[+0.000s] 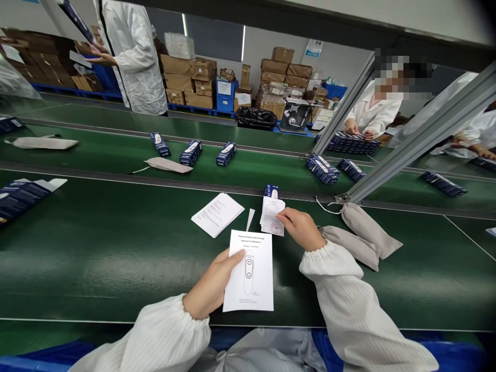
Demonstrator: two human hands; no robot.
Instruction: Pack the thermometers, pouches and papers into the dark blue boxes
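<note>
My left hand (212, 283) grips the left edge of a white manual (250, 271) with a thermometer drawing on its cover, held over the green conveyor belt (96, 258). My right hand (301, 228) pinches a small stamped paper slip (272, 216). Just behind the slip stands a small blue box (272, 190). A folded white leaflet (217, 214) and a narrow white strip (250, 219) lie on the belt to the left of the slip.
Two grey cloth pouches (364, 235) lie to the right of my right hand. Blue boxes (190, 152) and another pouch (168, 165) sit on the far belt. Flat blue cartons (19, 194) lie at the left. Co-workers in white coats stand behind. A metal frame strut (406, 144) slants at right.
</note>
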